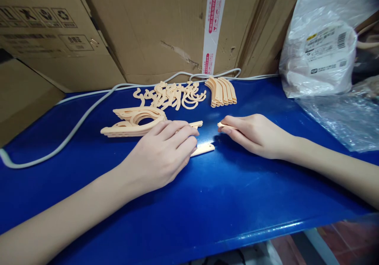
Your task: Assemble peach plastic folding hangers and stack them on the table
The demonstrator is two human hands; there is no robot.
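Note:
My left hand (168, 150) is closed, palm down, over beige plastic hanger parts. The end of one flat beige piece (197, 124) juts out past its fingertips, and a beige arm with a hole in its end (205, 150) shows below them on the table. My fingers hide the rest of both. To the right, my right hand (256, 135) pinches a small beige plastic part (220, 125) between thumb and forefinger, most of it covered. A gap separates the two hands. Just beyond my left hand lies a stack of beige hanger pieces (127, 129) with a rounded opening.
Loose beige hooks (170, 93) lie in a heap at the back, beside a row of curved beige arms (222, 92). A white cable (89, 117) runs along the blue table (189, 209). Cardboard boxes (166, 24) stand behind. Plastic-wrapped goods (319, 56) sit at right.

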